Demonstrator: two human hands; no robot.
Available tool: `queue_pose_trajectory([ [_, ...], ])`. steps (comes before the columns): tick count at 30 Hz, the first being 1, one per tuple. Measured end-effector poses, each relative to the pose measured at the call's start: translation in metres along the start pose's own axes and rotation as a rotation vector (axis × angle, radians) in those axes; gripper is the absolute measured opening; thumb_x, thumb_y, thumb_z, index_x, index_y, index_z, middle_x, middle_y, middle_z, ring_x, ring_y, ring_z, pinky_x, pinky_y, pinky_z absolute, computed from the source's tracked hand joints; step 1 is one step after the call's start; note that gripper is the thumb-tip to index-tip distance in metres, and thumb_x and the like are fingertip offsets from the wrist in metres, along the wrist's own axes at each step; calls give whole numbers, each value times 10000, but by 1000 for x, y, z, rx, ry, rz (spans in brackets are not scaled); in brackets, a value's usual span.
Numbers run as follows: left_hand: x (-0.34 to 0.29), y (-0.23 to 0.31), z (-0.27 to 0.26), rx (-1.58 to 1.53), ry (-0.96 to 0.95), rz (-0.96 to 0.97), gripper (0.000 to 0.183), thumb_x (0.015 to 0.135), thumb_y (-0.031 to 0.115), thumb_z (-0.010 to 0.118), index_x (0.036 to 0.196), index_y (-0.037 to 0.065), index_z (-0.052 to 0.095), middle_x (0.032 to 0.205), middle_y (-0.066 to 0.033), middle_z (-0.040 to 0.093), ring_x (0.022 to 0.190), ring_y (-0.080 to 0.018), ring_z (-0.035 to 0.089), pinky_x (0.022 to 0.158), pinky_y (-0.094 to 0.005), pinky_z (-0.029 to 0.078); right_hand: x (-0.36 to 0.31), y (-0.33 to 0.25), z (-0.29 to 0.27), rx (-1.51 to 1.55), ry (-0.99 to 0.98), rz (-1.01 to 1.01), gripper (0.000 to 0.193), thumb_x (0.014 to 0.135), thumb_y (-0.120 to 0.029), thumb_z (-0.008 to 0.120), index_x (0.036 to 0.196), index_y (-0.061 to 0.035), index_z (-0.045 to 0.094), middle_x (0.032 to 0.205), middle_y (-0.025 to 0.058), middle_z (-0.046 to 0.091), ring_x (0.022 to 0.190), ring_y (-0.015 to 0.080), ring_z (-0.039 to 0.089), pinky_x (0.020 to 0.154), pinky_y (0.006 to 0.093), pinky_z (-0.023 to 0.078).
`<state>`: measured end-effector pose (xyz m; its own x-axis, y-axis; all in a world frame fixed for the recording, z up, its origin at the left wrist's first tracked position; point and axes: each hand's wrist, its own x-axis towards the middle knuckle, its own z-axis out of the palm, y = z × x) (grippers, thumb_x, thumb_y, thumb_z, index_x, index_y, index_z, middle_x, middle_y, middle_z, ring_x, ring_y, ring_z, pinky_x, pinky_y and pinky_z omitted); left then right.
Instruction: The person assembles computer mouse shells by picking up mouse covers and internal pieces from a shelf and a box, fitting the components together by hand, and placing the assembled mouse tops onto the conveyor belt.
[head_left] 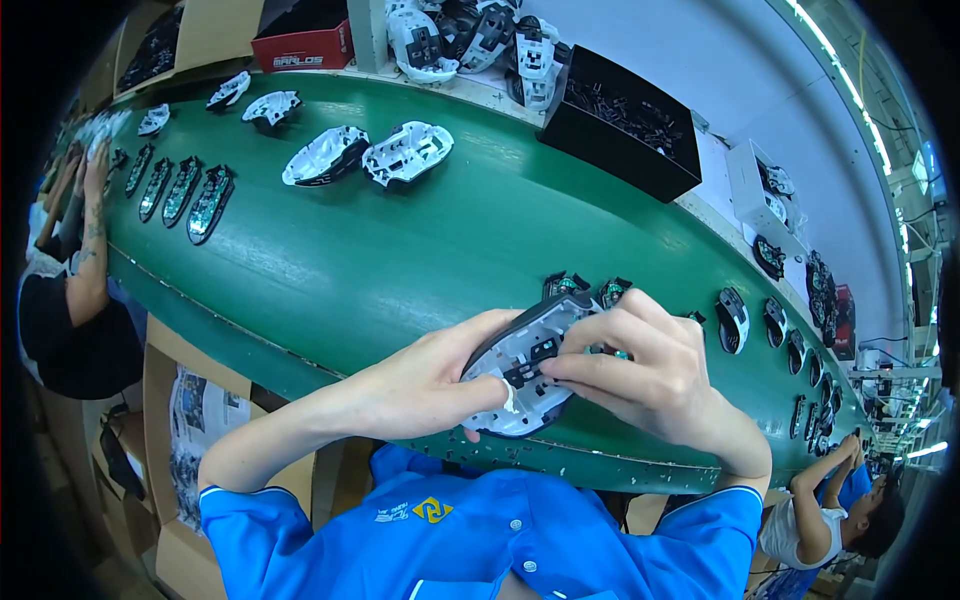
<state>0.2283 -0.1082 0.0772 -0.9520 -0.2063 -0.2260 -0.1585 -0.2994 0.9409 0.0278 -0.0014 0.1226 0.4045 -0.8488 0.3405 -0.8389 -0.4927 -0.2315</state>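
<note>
My left hand [430,385] grips a computer mouse shell [515,372], pale grey inside with a dark outer rim, tilted so that its hollow inside faces up. The left thumb lies over the shell's near edge and wears a torn white wrap [510,398]. Over the shell, my right hand [645,365] is closed in a pinch, its thumb and forefinger at a small black part [527,371] inside. Whether the fingertips hold a piece is too small to tell. Just beyond my hands lie mouse bases with green circuit boards [565,286], partly hidden.
White mouse shells [408,155] and circuit-board bases [210,205] lie on the green bench [400,255] at left. A black box of small parts [625,120] stands on the back ledge. Dark mice [733,320] line the right side. Co-workers [85,310] sit at both ends.
</note>
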Motion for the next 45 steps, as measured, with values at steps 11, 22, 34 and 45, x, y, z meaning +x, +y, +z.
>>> queue_pose_trajectory([
  [11, 7, -7, -4, -14, 56, 13, 451, 817, 67, 509, 1252, -3, 414, 965, -86, 603, 814, -113, 539, 688, -271, 449, 11, -15, -5, -277, -76, -30, 241, 570, -145, 626, 807, -119, 662, 735, -21, 451, 677, 120, 482, 449, 224, 422],
  [22, 17, -14, -1, 202, 285, 182, 429, 802, 121, 544, 1205, -10, 478, 866, -107, 630, 682, -132, 536, 610, -295, 446, 13, -29, 7, -556, -125, 12, 350, 515, -108, 639, 860, -78, 684, 722, -9, 482, 609, 128, 437, 458, 240, 390],
  [34, 23, -16, -9, 191, 312, 243, 303, 802, 103, 572, 1083, -5, 541, 826, -99, 656, 670, -99, 570, 586, -277, 448, 20, -14, 11, -301, 4, 69, 244, 613, -124, 642, 857, -113, 653, 759, 6, 470, 677, 145, 489, 458, 255, 423],
  [45, 28, -19, -11, 199, 447, 456, 227, 795, 46, 576, 1007, -23, 532, 822, -121, 654, 704, -153, 627, 630, -299, 491, 15, -8, 42, 201, 222, 436, 591, 673, -92, 782, 1185, -34, 492, 981, 119, 543, 823, 225, 588, 648, 307, 508],
])
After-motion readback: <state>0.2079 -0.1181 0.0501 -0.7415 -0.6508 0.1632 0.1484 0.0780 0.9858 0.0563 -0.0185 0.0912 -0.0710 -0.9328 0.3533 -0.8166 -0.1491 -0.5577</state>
